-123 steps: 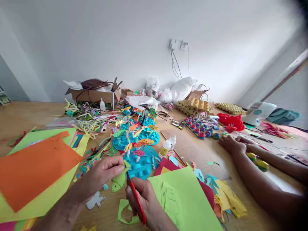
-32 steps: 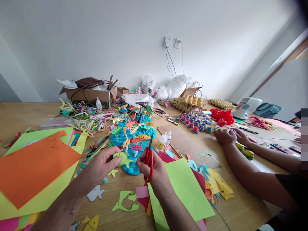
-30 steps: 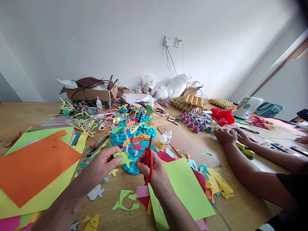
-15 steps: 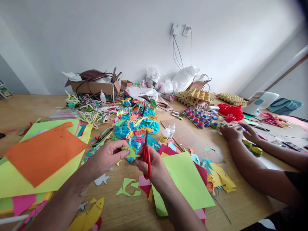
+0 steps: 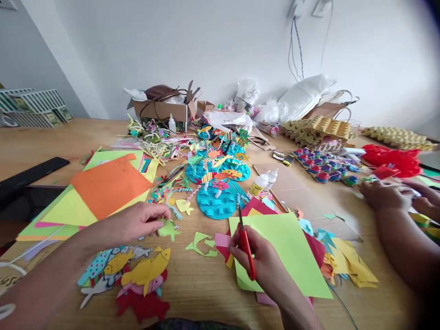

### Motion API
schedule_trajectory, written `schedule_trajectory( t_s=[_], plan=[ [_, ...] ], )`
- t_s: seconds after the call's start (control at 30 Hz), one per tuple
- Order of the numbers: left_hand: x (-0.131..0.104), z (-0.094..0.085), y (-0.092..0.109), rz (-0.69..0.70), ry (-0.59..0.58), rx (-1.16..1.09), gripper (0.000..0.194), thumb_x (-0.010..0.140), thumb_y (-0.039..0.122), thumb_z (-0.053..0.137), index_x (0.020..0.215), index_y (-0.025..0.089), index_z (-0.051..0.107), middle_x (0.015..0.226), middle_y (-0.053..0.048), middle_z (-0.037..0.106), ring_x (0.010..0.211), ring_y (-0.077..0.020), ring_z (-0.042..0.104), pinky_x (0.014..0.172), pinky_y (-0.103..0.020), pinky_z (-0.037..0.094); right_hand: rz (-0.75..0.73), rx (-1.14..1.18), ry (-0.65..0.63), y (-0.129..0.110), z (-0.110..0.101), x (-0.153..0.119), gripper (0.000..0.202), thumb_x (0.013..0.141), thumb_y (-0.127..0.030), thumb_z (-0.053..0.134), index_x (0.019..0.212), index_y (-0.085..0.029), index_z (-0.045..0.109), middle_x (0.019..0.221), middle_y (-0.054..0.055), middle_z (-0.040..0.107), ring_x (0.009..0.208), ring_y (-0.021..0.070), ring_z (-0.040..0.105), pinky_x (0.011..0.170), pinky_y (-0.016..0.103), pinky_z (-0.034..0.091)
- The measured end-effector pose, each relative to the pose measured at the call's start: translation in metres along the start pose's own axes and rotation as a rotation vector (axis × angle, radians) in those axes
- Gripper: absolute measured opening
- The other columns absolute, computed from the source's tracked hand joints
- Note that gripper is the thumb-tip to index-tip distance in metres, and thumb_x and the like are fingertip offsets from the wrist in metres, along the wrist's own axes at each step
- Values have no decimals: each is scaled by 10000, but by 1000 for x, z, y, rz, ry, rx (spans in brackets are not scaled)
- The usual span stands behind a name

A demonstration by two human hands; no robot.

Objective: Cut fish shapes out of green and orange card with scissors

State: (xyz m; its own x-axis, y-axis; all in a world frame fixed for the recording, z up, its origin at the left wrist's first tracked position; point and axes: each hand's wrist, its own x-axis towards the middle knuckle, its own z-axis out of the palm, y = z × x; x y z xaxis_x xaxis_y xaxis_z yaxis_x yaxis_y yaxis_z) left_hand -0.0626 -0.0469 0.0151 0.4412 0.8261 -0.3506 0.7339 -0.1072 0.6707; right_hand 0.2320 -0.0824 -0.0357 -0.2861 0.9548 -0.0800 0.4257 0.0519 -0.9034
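Green fish (image 5: 168,230) | partly under left grip (image 5: 147,220) | scissors (image 5: 246,252) in right grip (image 5: 258,256)

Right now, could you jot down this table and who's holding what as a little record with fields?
Left grip: fingertips at a green fish cutout; held or only touched, unclear
Right grip: red-handled scissors, blades pointing away from the person
Near the right grip: light green sheet
Between the grips: green scrap on the table
Nearest the person: pile of fish cutouts
Beyond: blue bumpy base, two glue bottles
Right side: another person's forearm
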Motion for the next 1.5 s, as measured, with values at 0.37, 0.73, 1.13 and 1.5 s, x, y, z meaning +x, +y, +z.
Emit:
schedule_trajectory(
  t_s=[0.37,0.73,1.13,1.5],
  plan=[
    [-17,34,-43,-17,-192,294,174,734,135,441,643,196,575,707,4,601,710,-169,556,624,-225,356,40,-184,10,19,-10,-12,101,802,-277,499,733,-207,480,663,-9,567,610,167,521,575,270,406],
    [-21,39,-49,-62,-167,382,237,686,82,446,736,221,632,802,-30,670,794,-230,611,651,-267,378,70,-278,2,22,-10,-10,131,809,-313,486,737,-205,467,663,-2,573,602,174,521,572,278,390],
    [1,31,-16,-27,-129,-131,159,837,290,432,842,208,568,661,34,540,562,-150,573,500,-209,398,98,-334,129,27,-28,-15,164,795,-346,478,706,-220,425,606,-16,522,546,156,468,517,253,345],
    [69,82,35,148,-84,-358,201,741,222,549,921,186,631,847,-17,622,815,-183,561,702,-275,428,321,-613,454,49,-63,-42,220,748,-413,489,655,-239,390,490,-26,482,448,170,476,449,248,322]
  ],
)
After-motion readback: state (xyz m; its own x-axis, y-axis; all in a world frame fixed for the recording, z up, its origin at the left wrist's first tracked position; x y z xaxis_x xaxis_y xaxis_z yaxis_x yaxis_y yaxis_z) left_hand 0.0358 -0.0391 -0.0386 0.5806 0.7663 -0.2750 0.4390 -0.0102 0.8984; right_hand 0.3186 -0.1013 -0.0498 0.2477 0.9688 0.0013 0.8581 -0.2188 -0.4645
